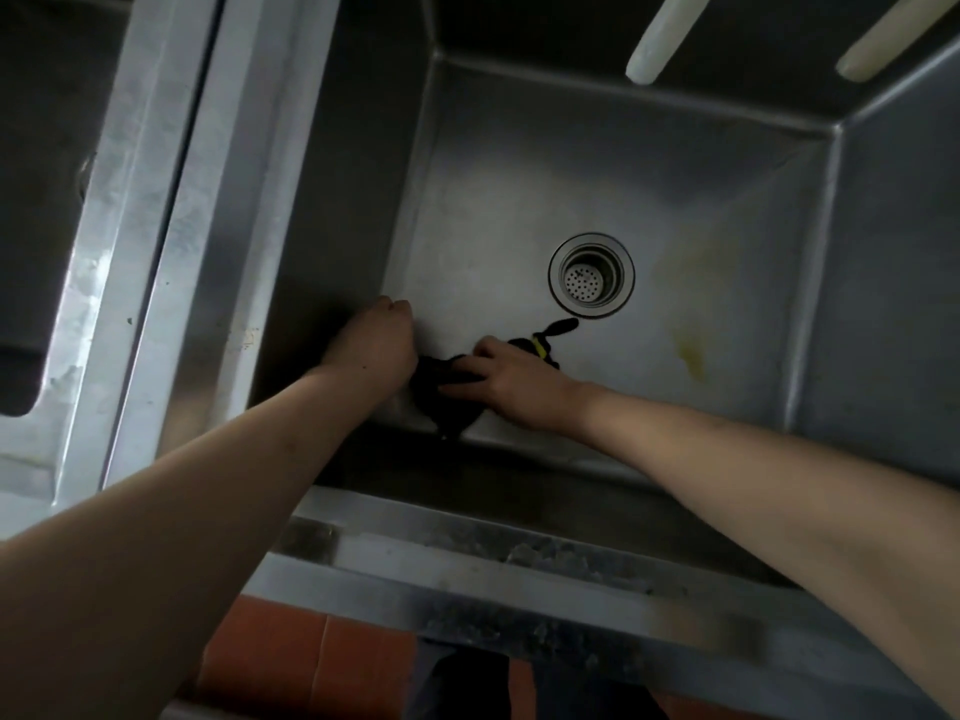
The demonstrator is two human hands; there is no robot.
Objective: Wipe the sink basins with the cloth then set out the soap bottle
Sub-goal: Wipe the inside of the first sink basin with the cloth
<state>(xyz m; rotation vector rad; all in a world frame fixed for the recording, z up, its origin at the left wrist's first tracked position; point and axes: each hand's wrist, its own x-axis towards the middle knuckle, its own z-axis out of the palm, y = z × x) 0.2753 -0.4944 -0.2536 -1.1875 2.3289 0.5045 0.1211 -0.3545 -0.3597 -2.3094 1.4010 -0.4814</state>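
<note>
From the head camera, a deep metal sink basin fills the view — shiny grey steel with flat walls and a smooth, dull floor. One round drain sits in the floor, with a ring around it and small holes inside. A yellow stain marks the floor to its right. Two pale round pipes poke in from the top. A second basin shows at the left, past a wide steel rim.

One dark, soft cloth lies bunched on the floor at the near wall, with a bit of yellow on it. The left hand is curled like a fist beside the cloth's left edge; whether it grips the cloth I cannot tell. The right hand presses on top of the cloth, fingers spread and nearly flat.

Orange floor tiles show below the sink.
</note>
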